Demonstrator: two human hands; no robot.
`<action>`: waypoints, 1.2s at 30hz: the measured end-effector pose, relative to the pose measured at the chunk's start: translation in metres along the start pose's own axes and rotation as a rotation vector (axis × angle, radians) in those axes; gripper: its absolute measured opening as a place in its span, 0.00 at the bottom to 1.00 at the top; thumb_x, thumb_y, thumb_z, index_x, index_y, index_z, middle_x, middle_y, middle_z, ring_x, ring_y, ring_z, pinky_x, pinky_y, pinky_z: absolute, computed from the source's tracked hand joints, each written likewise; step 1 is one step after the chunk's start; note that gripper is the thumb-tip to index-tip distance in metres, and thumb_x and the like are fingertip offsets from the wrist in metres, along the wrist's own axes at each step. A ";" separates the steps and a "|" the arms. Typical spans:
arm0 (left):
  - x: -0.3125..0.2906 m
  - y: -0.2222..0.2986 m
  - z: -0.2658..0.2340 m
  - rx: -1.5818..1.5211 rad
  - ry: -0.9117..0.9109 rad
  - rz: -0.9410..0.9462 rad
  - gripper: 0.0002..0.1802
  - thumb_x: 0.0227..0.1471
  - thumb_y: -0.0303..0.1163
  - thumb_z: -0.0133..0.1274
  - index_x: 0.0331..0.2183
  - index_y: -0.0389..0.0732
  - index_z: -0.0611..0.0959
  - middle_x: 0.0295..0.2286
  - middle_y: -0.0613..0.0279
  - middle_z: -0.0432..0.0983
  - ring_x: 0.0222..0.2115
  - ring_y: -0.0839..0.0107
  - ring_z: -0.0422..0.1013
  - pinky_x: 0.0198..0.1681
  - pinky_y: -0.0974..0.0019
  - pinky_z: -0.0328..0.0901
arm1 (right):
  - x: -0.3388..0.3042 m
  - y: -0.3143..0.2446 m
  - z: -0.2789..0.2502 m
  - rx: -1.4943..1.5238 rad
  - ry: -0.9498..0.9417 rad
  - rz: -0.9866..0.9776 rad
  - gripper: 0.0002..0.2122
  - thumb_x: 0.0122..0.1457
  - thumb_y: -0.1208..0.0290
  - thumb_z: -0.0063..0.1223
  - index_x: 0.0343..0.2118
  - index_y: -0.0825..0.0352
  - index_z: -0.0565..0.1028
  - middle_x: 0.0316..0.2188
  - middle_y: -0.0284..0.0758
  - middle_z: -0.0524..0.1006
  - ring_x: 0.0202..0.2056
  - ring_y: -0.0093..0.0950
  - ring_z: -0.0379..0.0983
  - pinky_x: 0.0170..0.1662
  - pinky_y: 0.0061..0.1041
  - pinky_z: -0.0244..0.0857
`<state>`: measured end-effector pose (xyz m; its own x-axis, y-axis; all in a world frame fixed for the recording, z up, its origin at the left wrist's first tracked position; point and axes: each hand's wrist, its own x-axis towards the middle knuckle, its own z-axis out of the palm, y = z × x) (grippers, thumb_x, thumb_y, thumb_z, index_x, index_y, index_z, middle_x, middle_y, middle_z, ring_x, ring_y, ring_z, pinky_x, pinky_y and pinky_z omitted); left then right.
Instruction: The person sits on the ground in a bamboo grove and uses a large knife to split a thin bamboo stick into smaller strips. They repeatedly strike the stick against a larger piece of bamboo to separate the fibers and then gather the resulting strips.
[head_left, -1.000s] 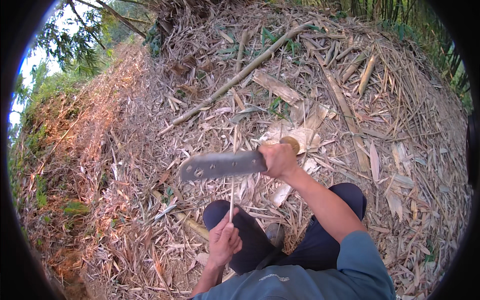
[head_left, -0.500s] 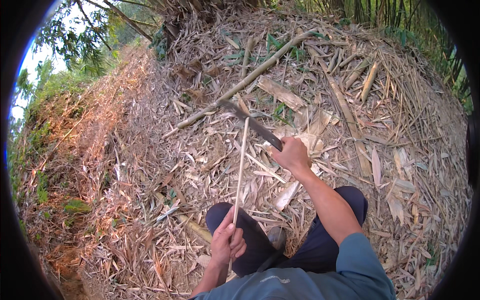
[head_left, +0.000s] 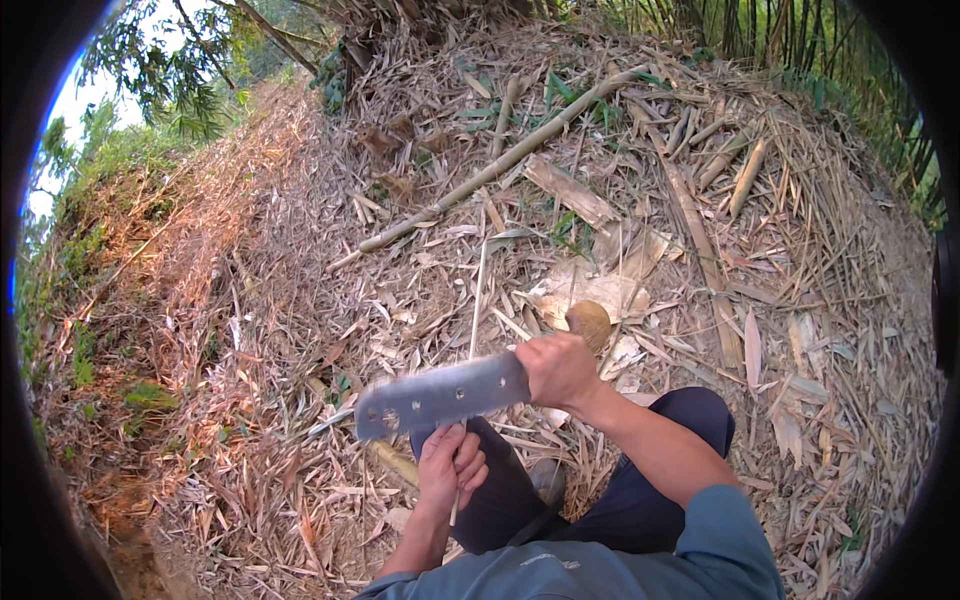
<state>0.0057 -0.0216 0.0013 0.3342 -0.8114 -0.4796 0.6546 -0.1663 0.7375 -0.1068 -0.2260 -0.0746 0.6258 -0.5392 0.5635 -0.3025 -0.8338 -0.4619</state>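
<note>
Head: left fingers [head_left: 468, 461] closed round stick [head_left: 478, 300], right fingers [head_left: 548, 364] round knife [head_left: 450, 393] partly hiding stick; bamboo pole [head_left: 505, 162] beyond.

Right hand [head_left: 562, 375]: grips a broad grey blade [head_left: 445, 396], pierced with several holes, slightly blurred; shows a rounded wooden butt [head_left: 590, 322] beyond. Left hand [head_left: 455, 468]: holds a slim pale stick [head_left: 479, 300] near its lower end. Blade over stick: crosses in front, just above the left hand; contact unclear. Underfoot: dry leaf litter [head_left: 290, 330], one long bamboo pole [head_left: 540, 137] lying diagonally, cut lengths [head_left: 747, 178] at upper right. Also includes dark trousers [head_left: 695, 412], blue-green shirt [head_left: 590, 578].
</note>
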 end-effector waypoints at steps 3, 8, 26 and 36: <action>-0.011 -0.007 -0.008 0.112 0.021 -0.009 0.23 0.67 0.34 0.39 0.62 0.42 0.66 0.13 0.74 0.50 0.08 0.82 0.47 0.10 0.76 0.50 | 0.002 0.003 0.001 0.022 -0.142 0.077 0.06 0.47 0.69 0.52 0.21 0.65 0.74 0.18 0.37 0.78 0.22 0.35 0.79 0.29 0.34 0.73; -0.023 -0.012 -0.011 0.152 -0.036 0.001 0.24 0.68 0.32 0.38 0.63 0.42 0.63 0.13 0.74 0.49 0.08 0.83 0.47 0.11 0.75 0.50 | 0.012 0.029 0.003 0.018 -0.216 0.272 0.06 0.48 0.67 0.54 0.24 0.64 0.76 0.18 0.37 0.79 0.21 0.34 0.79 0.28 0.34 0.74; -0.022 -0.008 -0.009 0.501 -0.014 0.203 0.24 0.67 0.29 0.40 0.62 0.37 0.66 0.14 0.72 0.59 0.13 0.84 0.57 0.16 0.76 0.59 | 0.007 0.017 0.006 0.119 -0.124 0.109 0.09 0.45 0.63 0.59 0.24 0.62 0.76 0.20 0.36 0.79 0.22 0.31 0.78 0.27 0.29 0.72; -0.039 -0.019 -0.019 1.330 0.178 0.459 0.25 0.58 0.24 0.49 0.58 0.39 0.73 0.15 0.57 0.70 0.15 0.71 0.69 0.23 0.68 0.66 | 0.012 0.042 0.004 -0.007 -0.195 0.404 0.08 0.45 0.60 0.59 0.23 0.59 0.77 0.17 0.36 0.79 0.20 0.34 0.78 0.25 0.34 0.72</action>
<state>-0.0071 0.0238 -0.0027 0.4839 -0.8732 -0.0576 -0.6177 -0.3875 0.6844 -0.1092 -0.2665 -0.0900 0.5803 -0.7897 0.1990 -0.5546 -0.5621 -0.6135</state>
